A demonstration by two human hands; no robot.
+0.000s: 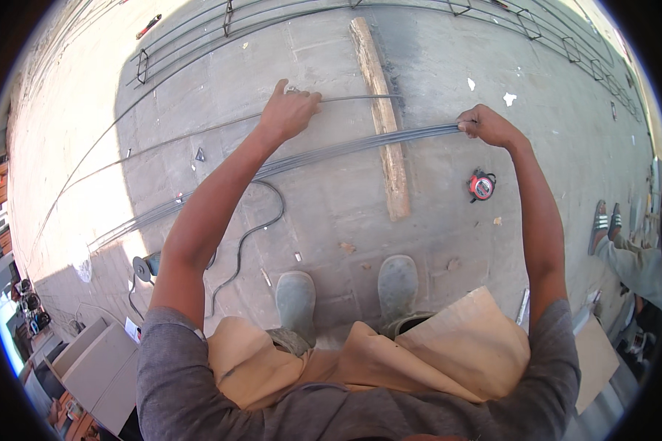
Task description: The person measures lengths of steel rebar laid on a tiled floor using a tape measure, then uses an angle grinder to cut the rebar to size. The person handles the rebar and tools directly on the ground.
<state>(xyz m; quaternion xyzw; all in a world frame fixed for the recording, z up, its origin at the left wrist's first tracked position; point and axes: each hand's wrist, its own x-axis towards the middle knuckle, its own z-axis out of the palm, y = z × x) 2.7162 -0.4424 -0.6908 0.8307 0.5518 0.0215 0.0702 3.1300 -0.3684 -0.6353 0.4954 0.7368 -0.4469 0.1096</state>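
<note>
My right hand [487,126] is closed round the right ends of a bundle of thin steel rods [360,142]. The bundle slants down to the left and passes beneath my left forearm. Farther from me, my left hand [290,112] is closed over a single steel rod [357,98], its fingers partly hidden by the back of the hand. That rod's right end lies across a rough wooden plank [379,110], and its other end stretches far left. The bundle also crosses the plank, nearer to me.
A red and black tape measure [482,186] lies right of the plank. An angle grinder [147,267] and its black cable [237,272] are at lower left. Assembled rebar cages [526,26] span the far side. Another person's sandalled foot [602,220] shows at right.
</note>
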